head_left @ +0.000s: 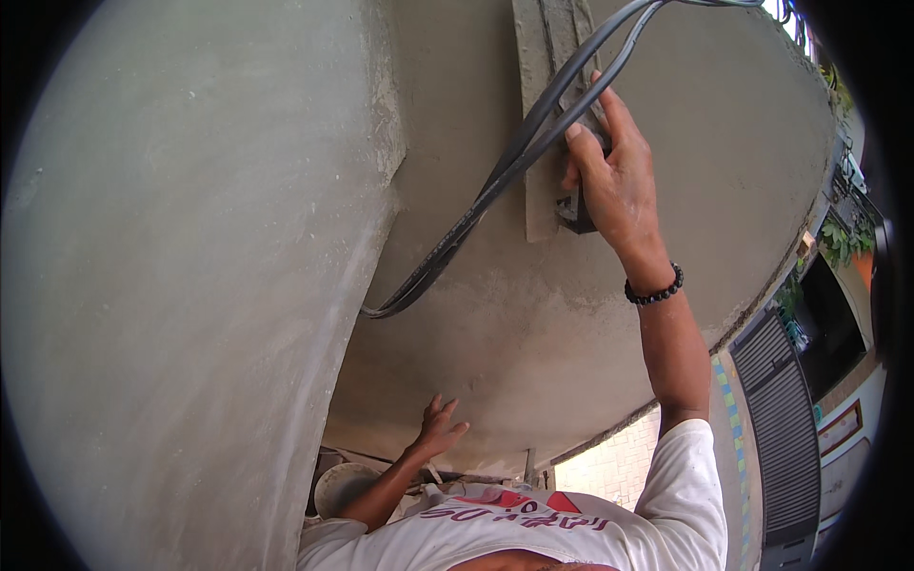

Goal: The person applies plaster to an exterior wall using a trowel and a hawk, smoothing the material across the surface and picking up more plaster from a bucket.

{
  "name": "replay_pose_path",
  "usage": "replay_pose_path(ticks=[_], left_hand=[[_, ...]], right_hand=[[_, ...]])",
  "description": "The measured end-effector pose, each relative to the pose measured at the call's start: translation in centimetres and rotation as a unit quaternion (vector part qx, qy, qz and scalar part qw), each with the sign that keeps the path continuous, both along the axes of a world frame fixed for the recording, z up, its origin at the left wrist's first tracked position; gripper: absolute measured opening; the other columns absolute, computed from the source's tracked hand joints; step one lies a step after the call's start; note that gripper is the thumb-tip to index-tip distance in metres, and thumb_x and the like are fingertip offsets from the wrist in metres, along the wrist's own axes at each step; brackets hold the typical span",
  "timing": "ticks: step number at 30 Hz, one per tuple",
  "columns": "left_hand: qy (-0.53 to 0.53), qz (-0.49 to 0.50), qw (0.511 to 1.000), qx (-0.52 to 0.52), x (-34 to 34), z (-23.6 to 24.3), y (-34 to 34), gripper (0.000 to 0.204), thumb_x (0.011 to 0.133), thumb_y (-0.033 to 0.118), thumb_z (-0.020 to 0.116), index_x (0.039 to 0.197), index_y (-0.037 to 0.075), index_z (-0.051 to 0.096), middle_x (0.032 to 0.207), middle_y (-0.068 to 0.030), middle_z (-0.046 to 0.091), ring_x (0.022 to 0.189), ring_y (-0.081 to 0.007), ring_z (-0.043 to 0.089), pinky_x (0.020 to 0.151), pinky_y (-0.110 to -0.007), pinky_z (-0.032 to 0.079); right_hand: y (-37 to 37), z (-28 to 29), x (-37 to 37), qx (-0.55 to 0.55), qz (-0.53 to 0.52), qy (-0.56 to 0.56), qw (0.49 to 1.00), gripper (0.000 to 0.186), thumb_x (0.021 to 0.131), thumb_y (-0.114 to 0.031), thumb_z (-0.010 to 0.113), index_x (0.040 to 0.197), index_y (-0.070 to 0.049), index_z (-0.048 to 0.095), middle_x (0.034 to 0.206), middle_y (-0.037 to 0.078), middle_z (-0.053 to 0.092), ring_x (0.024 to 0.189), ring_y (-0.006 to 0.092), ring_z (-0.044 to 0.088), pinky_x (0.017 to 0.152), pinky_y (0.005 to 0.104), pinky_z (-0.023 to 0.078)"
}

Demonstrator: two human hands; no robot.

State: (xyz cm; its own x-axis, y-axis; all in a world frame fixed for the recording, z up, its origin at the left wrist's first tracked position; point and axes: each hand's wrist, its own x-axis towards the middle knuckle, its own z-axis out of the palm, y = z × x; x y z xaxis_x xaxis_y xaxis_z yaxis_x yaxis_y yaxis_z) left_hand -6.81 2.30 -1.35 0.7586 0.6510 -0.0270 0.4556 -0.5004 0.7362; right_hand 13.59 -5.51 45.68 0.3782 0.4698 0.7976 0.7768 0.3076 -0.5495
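Note:
My right hand [617,181] is raised in front of a grey plastered wall [705,171]. Its fingers close round the dark handle of a long, flat plastering trowel [543,205], the index finger stretched along it. The trowel's long blade lies along the wall, smeared with grey plaster. Black cables [495,183] hang across the trowel, close to my thumb and fingertips. Lower down, my left hand [440,430] is empty with its fingers spread. It is near the lower part of the wall; whether it touches cannot be told.
A second plastered wall face [190,266] fills the left side, and the cables run behind its edge. Below, beside my left forearm, stands a round bucket [345,487]. Light paving [605,466] shows beneath the wall. A dark slatted gate [776,419] stands at the far right.

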Motion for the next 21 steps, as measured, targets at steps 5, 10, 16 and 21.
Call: replay_pose_path(ticks=[5, 10, 16, 21], left_hand=[[-0.049, -0.019, 0.999, -0.012, 2.3, 1.1, -0.1, 0.073, 0.083, 0.040, 0.068, 0.141, 0.004, 0.043, 0.148, -0.0365, 0.020, 0.137, -0.0511, 0.024, 0.112, -0.052, 0.025], [-0.014, -0.029, 0.999, -0.005, 1.4, -0.7, 0.4, 0.073, 0.083, 0.041, 0.068, 0.141, 0.004, 0.042, 0.148, -0.0368, 0.020, 0.136, -0.0516, 0.025, 0.111, -0.052, 0.026], [0.058, -0.028, 0.998, 0.009, -0.7, -1.7, 2.1, 0.074, 0.083, 0.041, 0.067, 0.142, 0.005, 0.041, 0.148, -0.0363, 0.019, 0.134, -0.0518, 0.029, 0.109, -0.053, 0.029], [0.046, -0.030, 0.998, 0.026, -0.6, -1.5, 1.4, 0.075, 0.082, 0.043, 0.067, 0.142, 0.005, 0.042, 0.149, -0.0359, 0.019, 0.134, -0.0513, 0.029, 0.109, -0.052, 0.030]], right_hand=[[8.7, 6.4, -5.1, 0.117, 0.014, -0.085, 0.989, 0.061, 0.088, -0.012, 0.054, 0.142, 0.008, 0.032, 0.062, 0.008, 0.057, 0.054, 0.0209, 0.059, 0.057, 0.0366, 0.051], [13.2, 2.5, -6.0, 0.132, -0.115, -0.192, 0.966, 0.063, 0.087, -0.008, 0.051, 0.143, 0.010, 0.026, 0.064, 0.017, 0.058, 0.056, 0.0305, 0.059, 0.058, 0.0411, 0.051], [11.2, -10.6, -6.8, 0.025, -0.055, -0.089, 0.994, 0.073, 0.085, -0.003, 0.051, 0.150, 0.000, 0.018, 0.067, 0.026, 0.056, 0.058, 0.0388, 0.059, 0.058, 0.0470, 0.047], [8.4, -25.1, -5.5, -0.131, -0.062, -0.079, 0.986, 0.079, 0.087, -0.005, 0.054, 0.152, -0.003, 0.010, 0.075, 0.024, 0.059, 0.063, 0.0381, 0.058, 0.058, 0.0459, 0.047]])
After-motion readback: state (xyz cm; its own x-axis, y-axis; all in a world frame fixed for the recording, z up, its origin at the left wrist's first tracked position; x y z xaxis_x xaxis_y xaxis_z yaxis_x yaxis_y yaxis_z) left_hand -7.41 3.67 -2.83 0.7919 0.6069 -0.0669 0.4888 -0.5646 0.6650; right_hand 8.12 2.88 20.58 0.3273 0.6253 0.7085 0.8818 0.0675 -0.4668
